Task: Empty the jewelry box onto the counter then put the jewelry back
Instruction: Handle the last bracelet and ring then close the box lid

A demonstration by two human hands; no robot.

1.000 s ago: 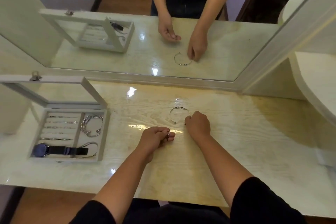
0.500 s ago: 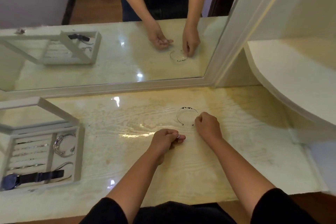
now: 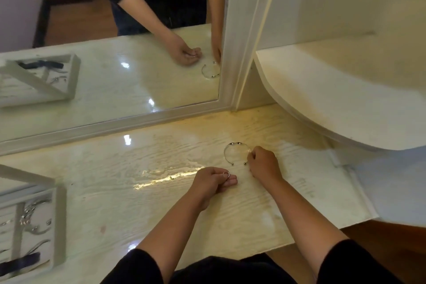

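While the left hand (image 3: 213, 180) pinches a small silver ring (image 3: 225, 174), the right hand (image 3: 264, 161) grips a thin open bangle (image 3: 235, 153) (ball-tipped ends) at centre frame.

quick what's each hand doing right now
Left hand: closed, pinching a small ring.
Right hand: closed on the rim of the silver bangle, which lies on the counter.
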